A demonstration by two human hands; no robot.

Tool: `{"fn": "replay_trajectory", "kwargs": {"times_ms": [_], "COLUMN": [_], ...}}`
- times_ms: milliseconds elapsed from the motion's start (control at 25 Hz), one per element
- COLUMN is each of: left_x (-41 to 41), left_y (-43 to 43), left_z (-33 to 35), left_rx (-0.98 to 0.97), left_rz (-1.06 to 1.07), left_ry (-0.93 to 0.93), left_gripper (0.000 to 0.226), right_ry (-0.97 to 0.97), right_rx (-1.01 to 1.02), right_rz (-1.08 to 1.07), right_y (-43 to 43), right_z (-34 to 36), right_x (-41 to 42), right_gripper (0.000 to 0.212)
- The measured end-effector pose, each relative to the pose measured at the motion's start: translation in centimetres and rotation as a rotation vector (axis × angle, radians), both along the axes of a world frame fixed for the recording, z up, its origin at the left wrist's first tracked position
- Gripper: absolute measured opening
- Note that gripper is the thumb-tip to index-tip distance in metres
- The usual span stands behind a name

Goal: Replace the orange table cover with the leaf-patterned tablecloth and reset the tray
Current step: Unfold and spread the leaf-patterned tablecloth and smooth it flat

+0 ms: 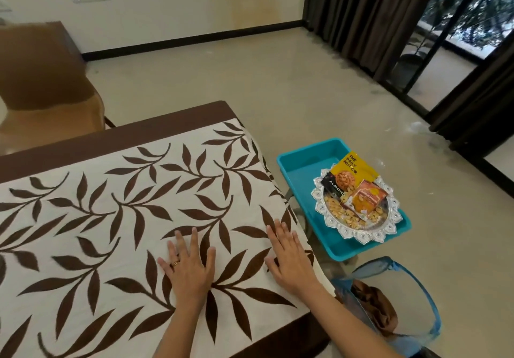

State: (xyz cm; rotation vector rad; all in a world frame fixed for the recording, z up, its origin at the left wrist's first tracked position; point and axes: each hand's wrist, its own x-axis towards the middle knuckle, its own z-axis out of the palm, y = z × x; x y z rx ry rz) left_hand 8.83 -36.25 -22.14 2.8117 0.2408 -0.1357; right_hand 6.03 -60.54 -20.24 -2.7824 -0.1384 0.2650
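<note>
Head view: left hand (189, 268), right hand (289, 257) flat, fingers (194, 242) straight, on smooth leaf-patterned tablecloth (111, 218); scalloped silver tray (361, 236) aside

One leaf-patterned tablecloth (111, 218), one tray (300, 174), one plate (358, 236), two packets (351, 172) (367, 199), two hands (190, 268) (289, 260)

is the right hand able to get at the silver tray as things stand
Probably yes: the right hand rests on the tablecloth edge nearest the silver tray, nothing between them, though the tray sits lower.

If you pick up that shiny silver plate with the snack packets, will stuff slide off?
Probably, if tilted: the silver plate looks shallow and smooth, and the packets lie loosely stacked, overhanging its rim. The loose nuts would likely roll. It looks stiff.
</note>
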Motion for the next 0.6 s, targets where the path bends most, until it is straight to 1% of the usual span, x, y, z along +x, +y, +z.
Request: {"fn": "replay_trajectory", "kwargs": {"times_ms": [200,480,600], "left_x": [1.0,1.7,2.7], "left_y": [-1.0,-6.1,-6.6], "left_z": [-0.7,-1.2,-0.2], "left_rx": [0.032,0.047,0.016], "left_rz": [0.058,0.06,0.099], "left_ry": [0.026,0.015,-0.001], "left_gripper": [0.08,0.081,0.079], "right_ry": [0.028,0.011,-0.011], "right_rx": [-0.087,-0.066,-0.072], "right_rz": [0.035,-0.013,-0.008], "right_y": [-1.2,-5.6,-6.3], "right_z": [-1.3,-2.3,-1.5], "right_x": [2.8,2.6,4.8], "right_gripper": [0.067,0.066,0.069]}}
